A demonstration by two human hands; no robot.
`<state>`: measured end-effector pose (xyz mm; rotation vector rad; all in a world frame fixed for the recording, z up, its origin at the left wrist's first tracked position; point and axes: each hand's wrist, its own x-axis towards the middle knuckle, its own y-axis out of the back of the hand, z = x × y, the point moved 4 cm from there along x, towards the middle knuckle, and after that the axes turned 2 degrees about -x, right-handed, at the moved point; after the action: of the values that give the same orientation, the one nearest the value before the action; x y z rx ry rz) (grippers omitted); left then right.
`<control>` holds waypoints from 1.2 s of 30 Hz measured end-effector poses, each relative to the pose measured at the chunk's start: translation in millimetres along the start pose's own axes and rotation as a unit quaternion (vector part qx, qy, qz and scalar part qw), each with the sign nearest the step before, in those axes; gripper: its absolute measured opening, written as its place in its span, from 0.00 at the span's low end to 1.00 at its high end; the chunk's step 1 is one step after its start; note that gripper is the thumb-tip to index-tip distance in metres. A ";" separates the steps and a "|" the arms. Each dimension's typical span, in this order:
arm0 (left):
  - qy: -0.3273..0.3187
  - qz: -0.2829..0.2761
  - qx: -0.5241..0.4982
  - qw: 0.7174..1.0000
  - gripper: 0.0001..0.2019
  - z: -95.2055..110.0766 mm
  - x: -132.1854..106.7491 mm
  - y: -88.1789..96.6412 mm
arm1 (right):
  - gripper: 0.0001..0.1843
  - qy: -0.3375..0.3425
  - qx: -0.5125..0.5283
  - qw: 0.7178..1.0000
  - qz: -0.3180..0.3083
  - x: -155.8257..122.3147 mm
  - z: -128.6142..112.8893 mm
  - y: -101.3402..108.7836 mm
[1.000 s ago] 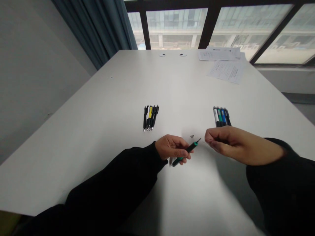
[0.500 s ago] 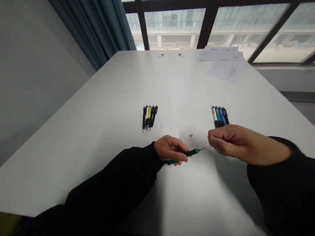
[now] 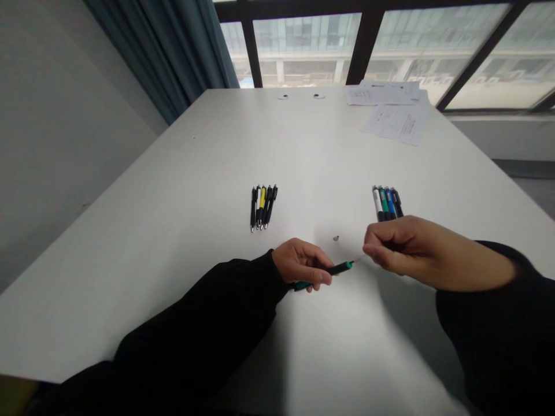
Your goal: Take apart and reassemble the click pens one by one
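Observation:
My left hand [image 3: 301, 267] grips a black pen with green bands [image 3: 333, 270], which lies roughly level with its thin tip pointing right. My right hand [image 3: 416, 251] has its fingers closed, just beside that tip and almost touching it. Nothing shows between its fingers. A small grey metal piece [image 3: 336, 238] lies on the white table [image 3: 173, 231] just above the pen. Farther off stand two groups of pens: black, white and yellow ones [image 3: 262, 207] ahead of my left hand, and white, green and blue ones [image 3: 385, 202] just beyond my right hand.
Printed paper sheets [image 3: 396, 123] lie at the far right of the table, and two round grommets [image 3: 300, 96] sit near its far edge. Beyond are a large window [image 3: 306, 52] and a dark blue curtain [image 3: 160, 52]. A grey wall [image 3: 65, 144] stands left.
My right hand has moved closer to the pen's tip. The pen has swung from a tilted angle to nearly level, and the view has shifted slightly.

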<state>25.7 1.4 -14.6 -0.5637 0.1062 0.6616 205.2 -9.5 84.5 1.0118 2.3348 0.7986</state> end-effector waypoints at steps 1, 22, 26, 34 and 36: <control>-0.001 0.005 0.000 1.000 0.16 -0.8 0.6 0.5 | 0.17 -0.002 -0.011 1.000 0.005 -0.2 0.0 0.7; -0.047 -0.055 -0.040 0.997 0.21 2.0 -3.3 -7.2 | 0.14 0.035 -0.152 0.983 0.099 23.0 35.0 -12.4; -0.050 -0.070 -0.035 0.996 0.19 7.2 -6.5 -11.5 | 0.11 0.039 -0.200 0.977 0.068 29.1 32.5 -21.2; -0.048 -0.056 -0.028 0.997 0.17 4.7 -5.2 -9.0 | 0.04 0.063 -0.085 0.992 0.072 17.1 14.8 -5.5; -0.038 -0.052 -0.023 0.998 0.18 1.1 -3.6 -6.3 | 0.04 0.068 0.001 0.993 0.095 10.1 10.3 1.7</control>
<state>26.6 -4.1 -9.8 -0.5838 -0.0089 0.5838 206.1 2.5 76.3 1.2293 2.3769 0.9650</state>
